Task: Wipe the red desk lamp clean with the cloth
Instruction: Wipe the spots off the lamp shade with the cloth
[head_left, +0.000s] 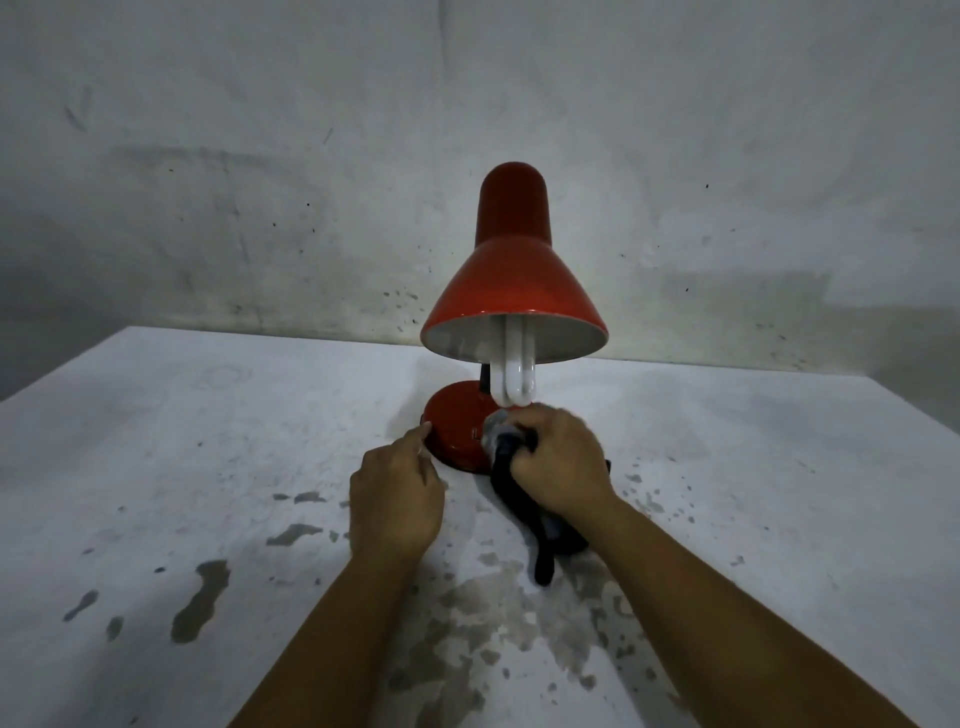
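Note:
The red desk lamp stands upright on the white table, its cone shade facing me with a white bulb hanging out. Its round red base sits just beyond my hands. My right hand grips a dark cloth bunched against the right side of the base; the cloth's tail trails down onto the table. My left hand lies to the left, its index finger stretched out and touching the base's left edge while the other fingers curl loosely.
The white table is worn, with grey stains and chipped patches near my forearms. A scuffed grey wall rises close behind the lamp. The table's back edge runs just behind the base.

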